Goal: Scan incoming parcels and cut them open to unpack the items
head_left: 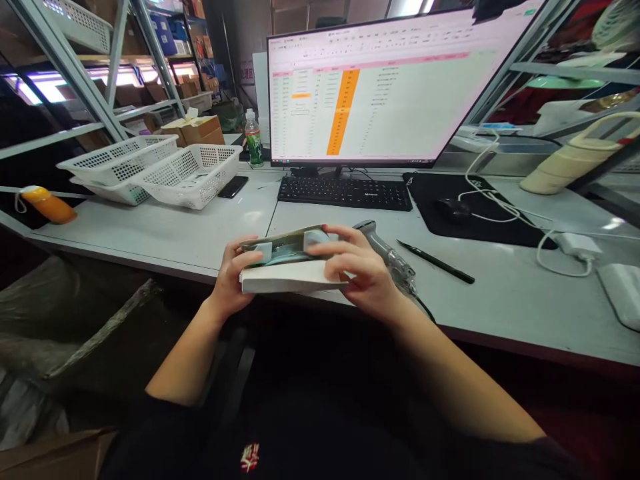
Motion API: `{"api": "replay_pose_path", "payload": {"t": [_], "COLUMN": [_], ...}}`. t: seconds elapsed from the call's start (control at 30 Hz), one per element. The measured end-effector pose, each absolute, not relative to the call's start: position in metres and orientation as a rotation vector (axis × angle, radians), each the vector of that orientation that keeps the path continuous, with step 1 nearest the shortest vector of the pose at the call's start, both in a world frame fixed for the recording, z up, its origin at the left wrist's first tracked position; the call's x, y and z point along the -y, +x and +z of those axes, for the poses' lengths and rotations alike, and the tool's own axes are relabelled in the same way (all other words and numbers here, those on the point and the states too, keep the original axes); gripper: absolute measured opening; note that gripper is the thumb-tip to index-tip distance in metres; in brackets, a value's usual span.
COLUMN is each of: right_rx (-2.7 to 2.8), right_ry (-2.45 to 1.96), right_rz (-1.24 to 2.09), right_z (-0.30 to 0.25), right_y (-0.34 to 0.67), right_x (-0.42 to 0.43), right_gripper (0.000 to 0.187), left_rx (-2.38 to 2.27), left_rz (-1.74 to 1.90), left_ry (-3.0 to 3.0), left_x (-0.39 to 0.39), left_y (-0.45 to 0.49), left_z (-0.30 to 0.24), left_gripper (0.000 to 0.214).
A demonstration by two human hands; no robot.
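Both hands hold a small white box (295,277) over the front edge of the desk. Its lid stands raised at the back, and pale blue-green contents show inside, too unclear to name. My left hand (234,277) grips the left end, with the fingertips bent over the opening. At the right end my right hand (363,272) is closed round the box, its fingers reaching across the inside and the thumb side hidden in part. Just behind my right hand lies a grey barcode scanner (387,250). A black pen-shaped tool (437,261) rests to its right.
A monitor (400,100) showing a spreadsheet stands behind a black keyboard (345,193). White perforated baskets (195,177), a phone (233,187) and a green-labelled bottle (254,140) are at left. Rightward are a mouse (453,209), cables, a charger (579,246) and a cream tumbler (563,163).
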State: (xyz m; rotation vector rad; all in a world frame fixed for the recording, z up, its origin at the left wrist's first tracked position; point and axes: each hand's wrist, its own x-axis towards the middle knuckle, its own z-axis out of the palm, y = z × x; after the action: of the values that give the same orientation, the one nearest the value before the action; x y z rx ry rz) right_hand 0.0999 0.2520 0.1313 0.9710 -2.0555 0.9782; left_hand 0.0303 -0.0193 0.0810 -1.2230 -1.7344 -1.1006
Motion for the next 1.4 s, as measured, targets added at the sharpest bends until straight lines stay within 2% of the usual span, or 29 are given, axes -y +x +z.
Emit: {"api": "replay_pose_path", "payload": {"t": [0.17, 0.3, 0.5, 0.63, 0.77, 0.87, 1.03, 1.27, 1.33, 1.4], "right_rx": [2.121, 2.2, 2.22, 2.25, 2.242, 2.236, 2.211, 2.248, 2.207, 2.157], "right_ry": [1.076, 1.129, 1.005, 1.045, 1.049, 1.056, 1.154, 1.103, 1.105, 1.048], "right_rz": [0.536, 0.32, -0.004, -0.245, -0.426, -0.379, -0.14, 0.146, 0.265, 0.376], "right_z": [0.138, 0.154, 0.16, 0.169, 0.188, 0.198, 0.192, 0.178, 0.171, 0.165], "right_y": [0.123, 0.135, 0.158, 0.164, 0.164, 0.167, 0.175, 0.167, 0.16, 0.15], "right_x": [-0.258, -0.257, -0.254, -0.249, -0.247, -0.251, -0.263, -0.264, -0.265, -0.266], "right_gripper": [0.03, 0.026, 0.019, 0.022, 0.028, 0.031, 0.03, 0.027, 0.041, 0.064], "left_rx": [2.0, 2.256, 2.235, 2.272, 2.331, 2.332, 2.214, 2.304, 2.348, 2.346], "left_rz": [-0.635, -0.32, -0.437, -0.364, -0.178, -0.135, -0.302, -0.63, -0.764, -0.977], "left_ry": [-1.346, -1.294, -1.315, -1.416, -1.486, -1.435, -1.375, -1.4, -1.363, -1.247], "left_x": [0.036, 0.042, 0.047, 0.044, 0.036, 0.038, 0.049, 0.056, 0.05, 0.037], "left_y": [0.055, 0.072, 0.077, 0.082, 0.088, 0.087, 0.084, 0.074, 0.064, 0.055], "left_z": [0.121, 0.159, 0.157, 0.163, 0.181, 0.182, 0.162, 0.159, 0.16, 0.153], "left_gripper": [0.05, 0.064, 0.04, 0.059, 0.057, 0.048, 0.032, 0.026, 0.028, 0.038]}}
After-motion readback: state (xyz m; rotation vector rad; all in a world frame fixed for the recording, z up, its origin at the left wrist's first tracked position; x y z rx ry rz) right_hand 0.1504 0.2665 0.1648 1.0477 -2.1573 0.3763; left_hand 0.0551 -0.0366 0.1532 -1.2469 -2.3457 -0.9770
